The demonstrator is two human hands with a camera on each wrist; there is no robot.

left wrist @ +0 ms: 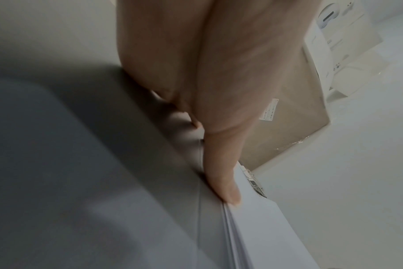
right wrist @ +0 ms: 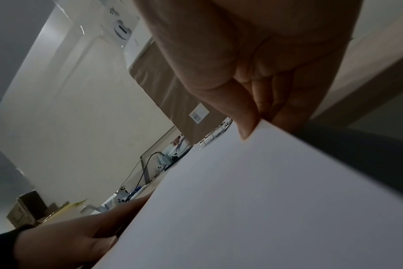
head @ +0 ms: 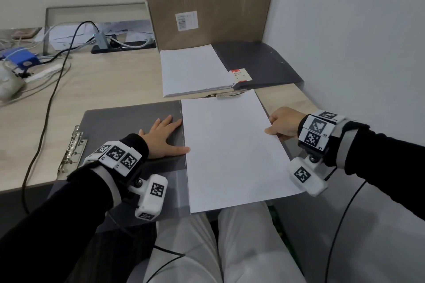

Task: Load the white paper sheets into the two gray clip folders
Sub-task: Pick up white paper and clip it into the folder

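A person sits at a wooden desk (head: 110, 80) with an open gray clip folder (head: 128, 122) lying flat in front of them, its metal clip (head: 72, 151) at the far left edge, well out beyond the left wrist. The left hand (head: 163, 136) rests flat on the folder's left panel, fingers straight and slightly spread, with the fingertips (head: 185, 149) touching the left long edge of a thin stack of white paper sheets (head: 230, 151). The right hand (head: 284, 125) pinches the stack's opposite long edge, thumb on top and curled fingers beneath; the right wrist view shows the thumb (right wrist: 244, 120) pressed onto the top sheet. The stack therefore lies between the two sets of fingers, covering the folder's right panel, its long axis running away from the person and its near short end overhanging the desk edge above the lap. Judging by this, the sheets must travel leftward, past the left fingertips, to reach the clip, and the left hand is much nearer to it. Beyond both hands sits a thicker pile of white paper (head: 195, 71) beside the second gray clip folder (head: 259, 64), in front of an upright cardboard box (head: 207, 2)
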